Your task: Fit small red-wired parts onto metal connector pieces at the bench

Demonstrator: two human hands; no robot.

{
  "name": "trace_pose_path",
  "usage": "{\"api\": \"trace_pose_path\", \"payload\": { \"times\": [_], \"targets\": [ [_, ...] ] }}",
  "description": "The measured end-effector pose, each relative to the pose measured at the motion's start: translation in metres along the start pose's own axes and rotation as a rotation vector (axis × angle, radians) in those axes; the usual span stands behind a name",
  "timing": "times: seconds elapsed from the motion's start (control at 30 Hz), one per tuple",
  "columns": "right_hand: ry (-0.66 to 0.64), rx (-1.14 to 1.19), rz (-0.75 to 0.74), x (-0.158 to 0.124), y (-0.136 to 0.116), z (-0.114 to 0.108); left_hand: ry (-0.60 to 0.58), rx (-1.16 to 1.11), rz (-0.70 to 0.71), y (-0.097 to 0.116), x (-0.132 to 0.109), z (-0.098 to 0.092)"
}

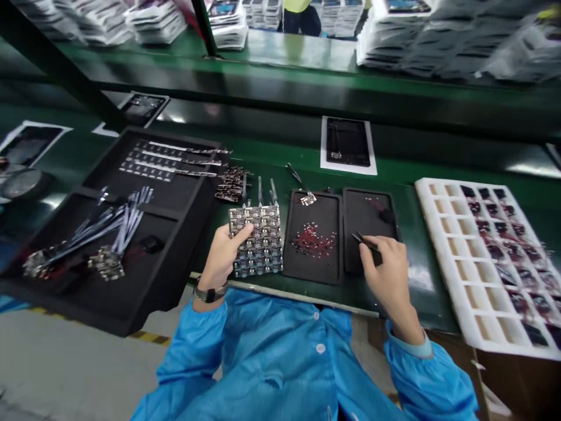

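Observation:
My left hand [225, 251] grips the left side of a panel of small circuit boards [258, 242], thumb on its face. Clear strips stick out from the panel's far edge. In my right hand [388, 269] is a pair of dark tweezers [364, 240], held over the right-hand black tray [363, 210], tips pointing left. That tray holds a small black part [386, 216] with red wires. Beside it, a second black tray [291, 257] contains a pile of tiny red-wired parts [312, 240]. A small board with a cable [308, 199] lies across its far end.
To the left, a large black foam tray [162, 251] holds cabled boards and strips. A stack of board panels [232, 183] sits beside it. On the right is a white compartment tray [447, 263] of wired parts. A dark panel on white paper [348, 143] lies behind, below a green shelf [289, 49].

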State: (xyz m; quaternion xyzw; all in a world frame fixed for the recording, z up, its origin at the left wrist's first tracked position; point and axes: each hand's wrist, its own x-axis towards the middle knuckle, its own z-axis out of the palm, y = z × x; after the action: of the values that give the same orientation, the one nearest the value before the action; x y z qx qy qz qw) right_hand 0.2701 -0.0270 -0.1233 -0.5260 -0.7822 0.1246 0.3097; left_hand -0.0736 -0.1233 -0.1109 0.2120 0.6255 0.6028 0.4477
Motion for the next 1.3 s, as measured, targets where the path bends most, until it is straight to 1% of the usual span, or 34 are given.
{"api": "trace_pose_path", "payload": {
  "times": [0.03, 0.07, 0.1, 0.17, 0.23, 0.27, 0.3, 0.33, 0.4, 0.47, 0.53, 0.6, 0.63, 0.7, 0.77, 0.83, 0.9, 0.97, 1.07, 1.2, 1.27, 1.3],
  "targets": [
    [-0.044, 0.17, 0.053, -0.001, -0.018, 0.0, -0.005, -0.016, 0.017, 0.003, 0.001, 0.001],
    [-0.142, 0.361, 0.131, -0.002, -0.037, 0.002, -0.007, -0.035, 0.034, 0.008, 0.001, 0.002],
    [-0.284, 0.546, 0.21, -0.003, -0.057, 0.006, -0.006, -0.055, 0.045, 0.014, 0.002, 0.003],
    [-0.557, 0.811, 0.336, -0.004, -0.091, 0.02, -0.001, -0.099, 0.055, 0.026, 0.003, 0.004],
    [-0.761, 1.025, 0.431, 0.0, -0.116, 0.037, -0.001, -0.139, 0.062, 0.036, 0.004, 0.004],
    [-0.83, 1.123, 0.464, 0.004, -0.125, 0.046, -0.009, -0.147, 0.065, 0.039, 0.005, 0.004],
    [-0.871, 1.21, 0.492, 0.009, -0.131, 0.054, -0.024, -0.143, 0.065, 0.039, 0.006, 0.003],
    [-0.885, 1.279, 0.512, 0.014, -0.136, 0.062, -0.043, -0.124, 0.062, 0.038, 0.007, 0.002],
    [-0.861, 1.332, 0.541, 0.023, -0.142, 0.076, -0.072, -0.045, 0.059, 0.029, 0.011, -0.001],
    [-0.78, 1.286, 0.543, 0.03, -0.146, 0.092, -0.074, 0.06, 0.074, 0.017, 0.016, -0.004],
    [-0.675, 1.179, 0.493, 0.032, -0.149, 0.107, -0.061, 0.163, 0.106, 0.005, 0.022, -0.007],
    [-0.554, 1.026, 0.405, 0.028, -0.15, 0.121, -0.052, 0.254, 0.139, -0.005, 0.027, -0.009],
    [-0.508, 0.947, 0.362, 0.026, -0.149, 0.125, -0.055, 0.29, 0.151, -0.008, 0.029, -0.01],
    [-0.463, 0.833, 0.308, 0.019, -0.147, 0.129, -0.071, 0.337, 0.163, -0.012, 0.032, -0.011],
    [-0.465, 0.801, 0.295, 0.014, -0.142, 0.126, -0.111, 0.342, 0.154, -0.015, 0.032, -0.009],
    [-0.494, 0.819, 0.321, 0.012, -0.137, 0.12, -0.142, 0.328, 0.139, -0.016, 0.031, -0.004],
    [-0.528, 0.857, 0.376, 0.013, -0.134, 0.114, -0.139, 0.303, 0.124, -0.018, 0.029, 0.002],
    [-0.561, 0.908, 0.443, 0.016, -0.134, 0.113, -0.105, 0.276, 0.114, -0.021, 0.027, 0.006],
    [-0.57, 0.985, 0.532, 0.018, -0.14, 0.117, -0.065, 0.177, 0.099, -0.025, 0.024, 0.008],
    [-0.49, 1.035, 0.656, 0.015, -0.153, 0.129, -0.071, 0.016, 0.044, -0.025, 0.025, 0.004],
    [-0.475, 1.055, 0.679, 0.013, -0.156, 0.133, -0.073, 0.008, 0.042, -0.023, 0.027, 0.001],
    [-0.483, 1.064, 0.665, 0.014, -0.157, 0.135, -0.07, 0.016, 0.045, -0.023, 0.027, -0.001]
  ]
}}
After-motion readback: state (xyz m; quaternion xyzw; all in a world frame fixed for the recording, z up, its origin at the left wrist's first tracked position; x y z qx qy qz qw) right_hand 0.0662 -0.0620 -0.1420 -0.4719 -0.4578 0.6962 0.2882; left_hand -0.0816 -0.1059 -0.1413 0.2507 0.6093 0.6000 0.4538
